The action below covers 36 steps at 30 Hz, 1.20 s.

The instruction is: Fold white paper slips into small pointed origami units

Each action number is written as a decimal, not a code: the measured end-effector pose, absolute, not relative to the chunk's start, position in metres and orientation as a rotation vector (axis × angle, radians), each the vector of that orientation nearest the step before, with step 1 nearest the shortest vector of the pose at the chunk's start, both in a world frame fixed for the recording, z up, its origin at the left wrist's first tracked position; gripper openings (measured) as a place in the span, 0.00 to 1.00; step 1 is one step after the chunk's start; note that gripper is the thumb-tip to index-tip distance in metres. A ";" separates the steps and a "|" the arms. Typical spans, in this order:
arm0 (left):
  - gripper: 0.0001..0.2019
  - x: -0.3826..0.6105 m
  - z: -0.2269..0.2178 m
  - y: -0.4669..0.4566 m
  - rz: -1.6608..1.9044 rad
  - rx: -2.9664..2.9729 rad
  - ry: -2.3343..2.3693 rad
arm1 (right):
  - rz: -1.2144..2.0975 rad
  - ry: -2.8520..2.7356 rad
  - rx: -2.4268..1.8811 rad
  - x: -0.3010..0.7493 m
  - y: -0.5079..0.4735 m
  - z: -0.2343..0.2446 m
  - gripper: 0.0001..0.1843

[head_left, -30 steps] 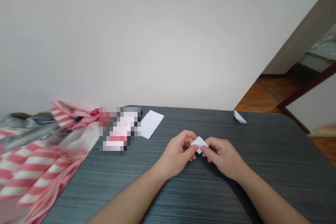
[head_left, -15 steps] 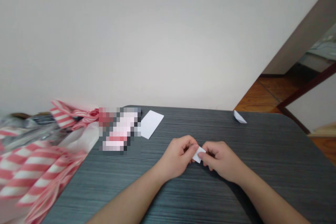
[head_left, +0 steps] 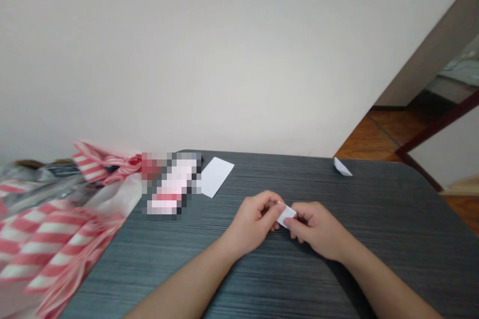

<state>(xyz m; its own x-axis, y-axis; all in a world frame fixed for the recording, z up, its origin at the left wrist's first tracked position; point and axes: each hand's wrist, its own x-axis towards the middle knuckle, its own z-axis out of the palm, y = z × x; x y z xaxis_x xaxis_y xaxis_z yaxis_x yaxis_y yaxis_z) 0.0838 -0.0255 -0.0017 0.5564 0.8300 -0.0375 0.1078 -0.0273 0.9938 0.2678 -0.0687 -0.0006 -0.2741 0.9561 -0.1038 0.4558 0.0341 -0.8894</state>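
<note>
A: Where is the small folded piece of white paper [head_left: 286, 215], and how is it gripped?

B: It sits just above the dark grey wood-grain table [head_left: 374, 239], between both hands. The left hand [head_left: 252, 224] and the right hand [head_left: 318, 229] each pinch one end of it with thumb and fingertips pressed together.

A: Orientation of the piece?

B: Its long axis runs slantwise, upper left to lower right. The upper end lies at the left-hand fingertips and the lower end at the right-hand fingertips. Both hands are equally near, touching it.

A: Other items on the table?

B: A flat white rectangular sheet [head_left: 216, 176] lies well apart, at the far left. A small folded white paper shape [head_left: 341, 167] rests near the far right edge.

A: Any containers?

B: Red-and-white striped plastic bags [head_left: 56, 239] lie at the left edge. Their contents cannot be determined.
</note>
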 end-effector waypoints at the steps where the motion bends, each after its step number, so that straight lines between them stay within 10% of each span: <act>1: 0.10 0.084 -0.002 -0.026 0.697 1.485 0.835 | 1.185 -1.763 -1.428 0.269 -0.069 -0.001 0.15; 36: 0.13 0.081 0.006 -0.026 0.539 1.592 0.820 | 1.244 -1.629 -1.394 0.272 -0.068 -0.001 0.16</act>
